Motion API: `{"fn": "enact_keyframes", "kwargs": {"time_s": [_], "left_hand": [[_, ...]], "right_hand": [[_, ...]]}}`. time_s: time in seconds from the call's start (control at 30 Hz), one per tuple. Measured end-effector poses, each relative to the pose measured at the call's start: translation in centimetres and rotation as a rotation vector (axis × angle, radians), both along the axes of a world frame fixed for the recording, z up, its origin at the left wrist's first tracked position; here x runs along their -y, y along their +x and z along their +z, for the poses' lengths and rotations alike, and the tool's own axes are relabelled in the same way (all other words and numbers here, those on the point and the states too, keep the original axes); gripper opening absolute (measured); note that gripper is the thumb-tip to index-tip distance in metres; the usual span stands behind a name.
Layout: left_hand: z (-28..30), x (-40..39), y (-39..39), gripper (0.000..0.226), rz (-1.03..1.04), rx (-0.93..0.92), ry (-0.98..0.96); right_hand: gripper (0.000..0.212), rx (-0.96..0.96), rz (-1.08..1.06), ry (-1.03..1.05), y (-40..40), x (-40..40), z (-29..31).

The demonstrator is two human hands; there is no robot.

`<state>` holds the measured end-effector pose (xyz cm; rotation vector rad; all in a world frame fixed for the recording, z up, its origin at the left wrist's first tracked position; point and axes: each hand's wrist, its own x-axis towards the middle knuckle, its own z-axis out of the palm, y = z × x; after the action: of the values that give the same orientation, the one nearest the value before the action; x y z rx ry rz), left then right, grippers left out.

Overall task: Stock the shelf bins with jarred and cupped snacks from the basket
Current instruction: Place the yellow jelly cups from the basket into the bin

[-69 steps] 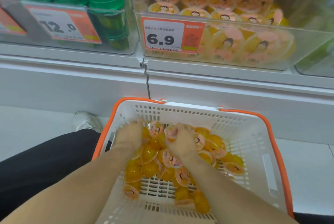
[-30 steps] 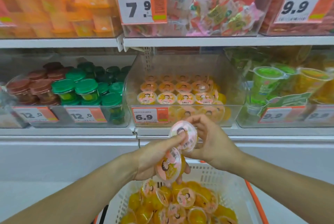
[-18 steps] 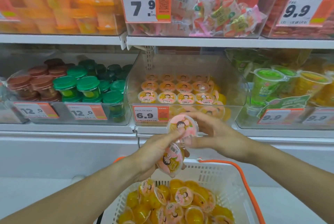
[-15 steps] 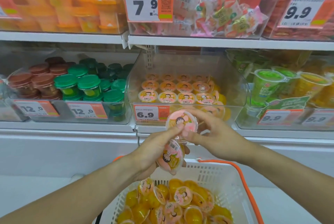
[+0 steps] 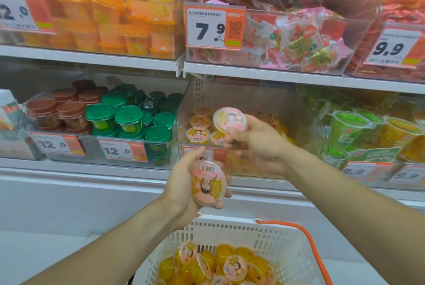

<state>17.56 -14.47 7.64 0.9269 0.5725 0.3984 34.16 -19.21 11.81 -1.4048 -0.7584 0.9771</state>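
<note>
The right hand [image 5: 257, 144] holds one jelly cup [image 5: 230, 119] at the mouth of the clear bin [image 5: 305, 128] on the lower shelf; the cup sits on the fingers [image 5: 236, 138], with the thumb on its right edge, and its pink lid faces the camera. The right arm reaches up from the lower right, the wrist bent toward the bin. The left hand [image 5: 184, 183] is lower, in front of the shelf edge, and grips a second jelly cup [image 5: 208, 184] in the palm; the fingers curl around its bottom and the thumb lies along its upper left edge, the lid is tilted toward the viewer. Inside the bin, more cups of the same kind [image 5: 198, 134] stand in rows. Below both hands stands the white basket [image 5: 287, 238] with orange handle, and it contains many such cups. In the bin to the left are jars with green lids [image 5: 128, 115] and brown lids [image 5: 69, 110].
</note>
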Motion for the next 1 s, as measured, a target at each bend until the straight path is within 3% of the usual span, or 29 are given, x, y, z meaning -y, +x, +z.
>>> {"fn": "enact_keyframes", "kwargs": {"time_s": [0.13,0.33,0.57,0.7,0.83,1.0], "left_hand": [[-0.4,-0.9,-0.3,0.053,0.038,0.011,-0.036],[-1.6,-1.5,-0.3,0.055,0.005,-0.032,-0.103],[-2.8,-3.1,0.3,0.065,-0.022,-0.057,-0.191],[-3.0,-3.9,-0.2,0.068,-0.03,-0.027,-0.14],[-2.7,-4.2,-0.5,0.053,0.023,-0.018,-0.104],[-2.2,-3.9,-0.3,0.04,0.088,-0.024,-0.057]], "right_hand": [[0.02,-0.148,-0.014,-0.089,1.9,-7.4,0.4],[0.028,-0.112,-0.125,-0.222,3.6,-16.6,-3.2],[0.016,-0.198,-0.2,-0.147,5.2,-21.4,-4.1],[0.015,-0.066,-0.246,-0.198,5.8,-21.5,-4.3],[0.029,0.177,-0.346,-0.275,6.1,-19.8,-3.7],[0.004,0.278,-0.206,0.01,4.3,-12.6,-0.9]]}}
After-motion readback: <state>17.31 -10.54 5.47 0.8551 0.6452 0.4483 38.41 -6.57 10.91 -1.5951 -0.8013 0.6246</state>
